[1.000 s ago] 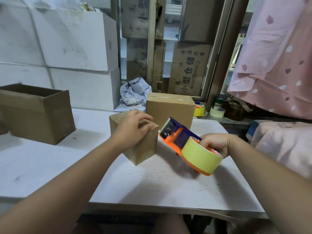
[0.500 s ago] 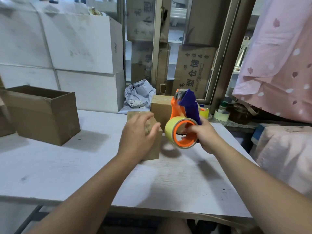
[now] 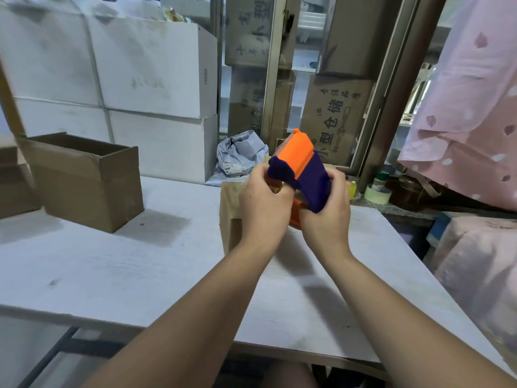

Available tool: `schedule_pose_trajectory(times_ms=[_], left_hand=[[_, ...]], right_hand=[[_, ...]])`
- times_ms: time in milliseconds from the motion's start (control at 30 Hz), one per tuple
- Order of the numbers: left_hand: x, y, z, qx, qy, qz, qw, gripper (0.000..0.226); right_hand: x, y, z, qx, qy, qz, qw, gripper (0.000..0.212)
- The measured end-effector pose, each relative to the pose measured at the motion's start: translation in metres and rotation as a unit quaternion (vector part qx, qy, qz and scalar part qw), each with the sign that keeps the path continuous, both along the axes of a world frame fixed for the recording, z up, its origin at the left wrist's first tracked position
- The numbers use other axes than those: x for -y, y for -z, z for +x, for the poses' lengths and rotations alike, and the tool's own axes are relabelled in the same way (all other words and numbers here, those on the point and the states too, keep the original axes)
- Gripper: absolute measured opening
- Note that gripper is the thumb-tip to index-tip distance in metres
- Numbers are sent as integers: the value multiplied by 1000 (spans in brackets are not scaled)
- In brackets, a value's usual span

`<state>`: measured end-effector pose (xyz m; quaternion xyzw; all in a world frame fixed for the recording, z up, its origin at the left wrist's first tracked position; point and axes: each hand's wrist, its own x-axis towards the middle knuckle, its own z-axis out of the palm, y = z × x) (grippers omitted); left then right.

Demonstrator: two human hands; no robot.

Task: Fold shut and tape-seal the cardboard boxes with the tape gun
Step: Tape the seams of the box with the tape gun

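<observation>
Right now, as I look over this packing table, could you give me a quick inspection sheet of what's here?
Surface: white table, scuffed, with dark smudges.
Job's things: small cardboard box partly hidden behind the hands; tape gun held up near it; open brown box at left.
Clutter: crumpled bag at the back; tape roll and jars at right rear.
Hands: left hand and right hand both grip the tape gun.
Cables: nothing seen.
Surroundings: stacked white cartons, printed cartons beyond a window frame, pink cloth at right.
</observation>
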<state>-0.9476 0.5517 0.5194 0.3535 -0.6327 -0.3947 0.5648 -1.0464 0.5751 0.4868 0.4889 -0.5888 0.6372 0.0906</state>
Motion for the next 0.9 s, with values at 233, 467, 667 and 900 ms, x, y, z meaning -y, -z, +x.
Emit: schedule_pose_trajectory(times_ms=[233,467,667,900], left_hand=[[8,-3,4,-55,-25,52,997,32],[22,7,6,-136,27,155,978,26],[30,7,19,-64,15,90,994,21],[42,3,42,-70,38,114,990,24]], right_hand=[[0,2,15,-14,0,5,1000,55],[-2,6,18,-15,-8,-11,1000,56],[-2,2,14,-37,-24,18,999,58],[6,-17,-8,-188,-20,96,977,69]])
